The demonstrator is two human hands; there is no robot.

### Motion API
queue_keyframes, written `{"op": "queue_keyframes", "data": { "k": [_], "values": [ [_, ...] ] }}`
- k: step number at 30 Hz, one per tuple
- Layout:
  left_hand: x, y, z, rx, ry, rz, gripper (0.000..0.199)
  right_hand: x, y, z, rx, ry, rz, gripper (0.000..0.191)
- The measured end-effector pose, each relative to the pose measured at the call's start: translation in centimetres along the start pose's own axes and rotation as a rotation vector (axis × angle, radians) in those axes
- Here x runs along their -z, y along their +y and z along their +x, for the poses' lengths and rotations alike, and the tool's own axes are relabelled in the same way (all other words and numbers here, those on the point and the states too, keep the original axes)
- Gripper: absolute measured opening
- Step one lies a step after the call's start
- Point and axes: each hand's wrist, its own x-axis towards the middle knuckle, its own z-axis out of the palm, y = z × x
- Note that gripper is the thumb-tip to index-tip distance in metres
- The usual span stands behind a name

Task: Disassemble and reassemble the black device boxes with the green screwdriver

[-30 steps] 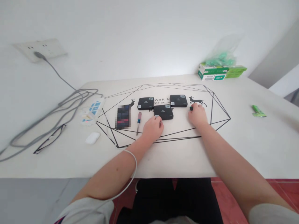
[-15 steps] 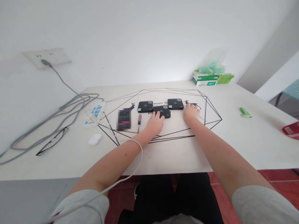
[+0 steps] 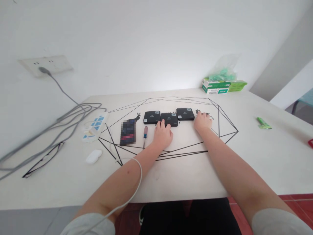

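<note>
Three flat black square boxes lie side by side on the white table: a left box (image 3: 152,117), a middle box (image 3: 169,118) and a right box (image 3: 185,114). The middle one sits slightly nearer to me than the others. My left hand (image 3: 163,135) touches its front edge with the fingertips, fingers apart and not wrapped round it. My right hand (image 3: 203,122) rests on the table just right of the right box, fingers loosely bent and slightly spread, holding nothing. Left of my left hand lies a screwdriver (image 3: 145,133), beside a dark pixelated item (image 3: 128,132).
At left are a power strip (image 3: 95,127), grey cable (image 3: 73,122), glasses (image 3: 44,160) and a white case (image 3: 94,156). A white cord (image 3: 140,178) crosses my left forearm. Green boxes (image 3: 216,85) stand at the back right; a green wrapper (image 3: 263,123) lies right.
The middle box has shifted slightly away from me and sits straighter between the other two. My left hand stays at its front edge. The view has tilted a little upward.
</note>
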Motion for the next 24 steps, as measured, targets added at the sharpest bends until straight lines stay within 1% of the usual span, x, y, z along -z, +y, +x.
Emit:
{"op": "queue_keyframes", "data": {
  "k": [2, 4, 5, 7, 9, 10, 12, 15, 20, 24],
  "values": [
    [-0.1, -0.1, 0.0, -0.001, -0.002, -0.003, 0.027, 0.0, -0.5, -0.2, 0.012, 0.013, -0.014, 0.050],
    [-0.2, -0.1, 0.0, 0.002, 0.009, 0.002, 0.026, -0.1, -1.0, -0.5, 0.057, 0.042, -0.026, 0.052],
    [-0.3, -0.1, 0.0, 0.004, 0.016, 0.005, 0.026, -0.2, -1.3, -0.7, 0.114, 0.062, -0.031, 0.053],
    [-0.4, -0.1, 0.0, 0.009, 0.025, 0.004, 0.028, -0.6, -1.9, -1.1, 0.320, 0.079, -0.035, 0.059],
    [-0.5, -0.1, 0.0, 0.012, 0.021, -0.008, 0.033, -1.0, -2.4, -1.3, 0.486, 0.040, -0.031, 0.062],
    [-0.6, -0.1, 0.1, 0.011, 0.018, -0.015, 0.035, -1.2, -2.6, -1.4, 0.525, 0.008, -0.027, 0.063],
    [-0.7, -0.1, 0.1, 0.011, 0.017, -0.027, 0.038, -1.5, -2.8, -1.5, 0.534, -0.048, -0.018, 0.065],
    [-1.0, -0.3, 0.3, 0.016, 0.010, -0.036, 0.043, -1.7, -3.0, -1.4, 0.491, -0.094, -0.007, 0.068],
    [-1.2, -0.4, 0.5, 0.048, -0.010, -0.046, 0.055, -1.5, -3.1, -1.2, 0.479, -0.120, 0.026, 0.069],
    [-1.2, -0.5, 0.6, 0.057, -0.024, -0.051, 0.056, -0.3, -3.4, -1.7, 0.478, -0.108, 0.041, 0.062]
  ]
}}
